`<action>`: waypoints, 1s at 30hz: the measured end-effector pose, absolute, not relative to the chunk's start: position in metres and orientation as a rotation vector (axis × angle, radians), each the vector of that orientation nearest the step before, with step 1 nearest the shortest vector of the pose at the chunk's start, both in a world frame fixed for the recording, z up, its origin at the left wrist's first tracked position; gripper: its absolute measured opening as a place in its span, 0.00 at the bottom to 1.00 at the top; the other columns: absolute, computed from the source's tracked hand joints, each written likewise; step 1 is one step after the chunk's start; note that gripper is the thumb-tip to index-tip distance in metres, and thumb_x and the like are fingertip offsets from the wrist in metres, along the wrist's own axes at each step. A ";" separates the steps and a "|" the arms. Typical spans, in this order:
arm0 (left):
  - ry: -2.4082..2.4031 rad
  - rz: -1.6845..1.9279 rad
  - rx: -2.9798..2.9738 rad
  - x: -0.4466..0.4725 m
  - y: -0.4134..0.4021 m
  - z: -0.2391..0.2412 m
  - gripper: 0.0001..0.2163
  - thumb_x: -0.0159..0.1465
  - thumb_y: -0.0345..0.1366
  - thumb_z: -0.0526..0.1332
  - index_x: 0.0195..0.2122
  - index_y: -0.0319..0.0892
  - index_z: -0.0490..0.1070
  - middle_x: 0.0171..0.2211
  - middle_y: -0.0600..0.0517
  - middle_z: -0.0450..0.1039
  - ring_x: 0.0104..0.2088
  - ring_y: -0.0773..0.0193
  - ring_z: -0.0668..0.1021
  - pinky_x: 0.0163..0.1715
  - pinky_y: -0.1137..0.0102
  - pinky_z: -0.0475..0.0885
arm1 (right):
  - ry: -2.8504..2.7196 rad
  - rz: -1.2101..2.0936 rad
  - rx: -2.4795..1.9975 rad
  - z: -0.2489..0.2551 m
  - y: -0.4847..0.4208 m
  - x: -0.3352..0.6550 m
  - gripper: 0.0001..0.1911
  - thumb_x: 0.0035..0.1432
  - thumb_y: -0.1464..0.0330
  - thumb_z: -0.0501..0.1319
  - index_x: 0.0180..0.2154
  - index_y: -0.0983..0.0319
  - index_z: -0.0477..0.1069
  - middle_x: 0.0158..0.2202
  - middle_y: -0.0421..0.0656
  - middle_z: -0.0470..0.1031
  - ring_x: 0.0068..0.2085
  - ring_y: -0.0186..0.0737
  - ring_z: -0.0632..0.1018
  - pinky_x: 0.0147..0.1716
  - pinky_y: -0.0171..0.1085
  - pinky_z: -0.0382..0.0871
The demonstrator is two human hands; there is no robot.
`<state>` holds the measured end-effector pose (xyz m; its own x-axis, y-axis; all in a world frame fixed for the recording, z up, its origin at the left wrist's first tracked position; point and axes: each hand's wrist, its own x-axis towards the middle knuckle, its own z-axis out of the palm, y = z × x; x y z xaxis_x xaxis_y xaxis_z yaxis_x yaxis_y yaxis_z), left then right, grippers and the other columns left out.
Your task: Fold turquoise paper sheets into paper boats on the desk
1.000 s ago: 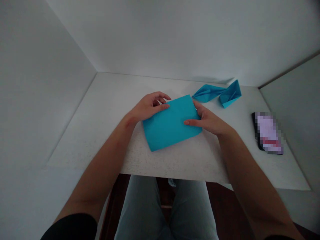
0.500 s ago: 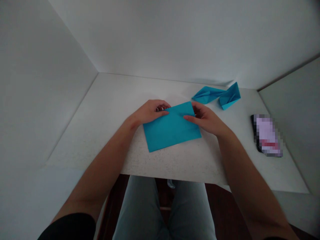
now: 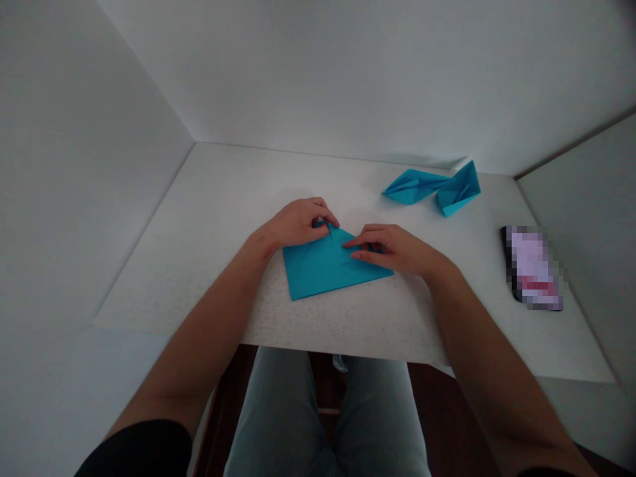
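A folded sheet of blue paper lies on the white table in front of me, its far right corner turned down into a slanting flap. My left hand pinches the paper's far edge at the top of that flap, thumb and fingers closed on it. On the flap rests my right hand, with its index finger and thumb stretched out a little apart and the other fingers curled. Part of the paper's far edge is hidden under my left hand.
Folded blue paper shapes lie near the back wall, right of centre. A phone with a blurred screen lies at the right of the white table. Walls close the table in on the left, back and right.
The paper's far right corner has been folded down toward the middle. My right hand has come left and nearer with it, while my left hand stays at the far edge.
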<state>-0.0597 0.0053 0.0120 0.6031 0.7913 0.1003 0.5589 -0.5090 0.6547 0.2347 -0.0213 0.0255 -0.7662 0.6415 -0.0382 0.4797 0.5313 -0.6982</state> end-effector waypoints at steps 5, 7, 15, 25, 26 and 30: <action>1.108 0.529 2.283 -0.061 0.006 0.015 0.11 0.68 0.43 0.68 0.44 0.45 0.86 0.41 0.47 0.81 0.37 0.61 0.80 0.40 0.66 0.73 | -2.647 0.769 -1.027 0.018 -0.023 0.229 0.25 0.75 0.53 0.61 0.66 0.54 0.79 0.37 0.44 0.81 0.35 0.44 0.79 0.39 0.42 0.69; 1.148 0.523 2.303 -0.058 0.006 0.013 0.11 0.66 0.45 0.72 0.43 0.45 0.86 0.41 0.48 0.81 0.36 0.61 0.79 0.40 0.66 0.72 | -2.709 0.678 -1.014 0.019 -0.024 0.227 0.25 0.76 0.53 0.59 0.66 0.54 0.79 0.38 0.46 0.82 0.36 0.45 0.79 0.39 0.42 0.68; 1.337 0.578 2.259 -0.055 0.008 0.006 0.08 0.66 0.44 0.73 0.38 0.46 0.84 0.35 0.51 0.81 0.36 0.60 0.79 0.43 0.64 0.71 | -2.615 0.668 -1.131 0.024 -0.010 0.257 0.20 0.74 0.49 0.62 0.43 0.54 0.86 0.37 0.45 0.81 0.35 0.44 0.79 0.36 0.41 0.67; 1.407 0.579 2.274 -0.050 0.004 0.007 0.12 0.63 0.47 0.76 0.39 0.45 0.83 0.40 0.49 0.80 0.38 0.59 0.79 0.45 0.63 0.70 | -2.512 0.663 -1.130 0.016 -0.012 0.247 0.23 0.67 0.49 0.69 0.55 0.56 0.79 0.45 0.49 0.79 0.41 0.51 0.79 0.44 0.47 0.73; 1.430 0.579 2.279 -0.048 0.003 0.007 0.14 0.62 0.49 0.77 0.39 0.45 0.82 0.41 0.49 0.80 0.39 0.58 0.79 0.45 0.63 0.70 | -2.513 0.644 -1.116 0.014 -0.014 0.242 0.26 0.67 0.49 0.70 0.59 0.57 0.77 0.48 0.51 0.78 0.44 0.53 0.79 0.46 0.49 0.74; 1.496 0.565 2.294 -0.045 -0.001 0.010 0.19 0.64 0.54 0.75 0.41 0.43 0.81 0.43 0.46 0.80 0.41 0.55 0.79 0.48 0.61 0.71 | -2.564 0.562 -1.011 0.009 -0.023 0.227 0.37 0.68 0.48 0.68 0.71 0.55 0.68 0.62 0.57 0.71 0.57 0.61 0.76 0.58 0.57 0.71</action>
<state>-0.0451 -0.0008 0.0096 0.3652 0.9203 0.1406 0.7833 -0.3854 0.4877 0.2267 -0.0229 0.0086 -0.6951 0.7022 0.1542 0.5733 0.6709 -0.4703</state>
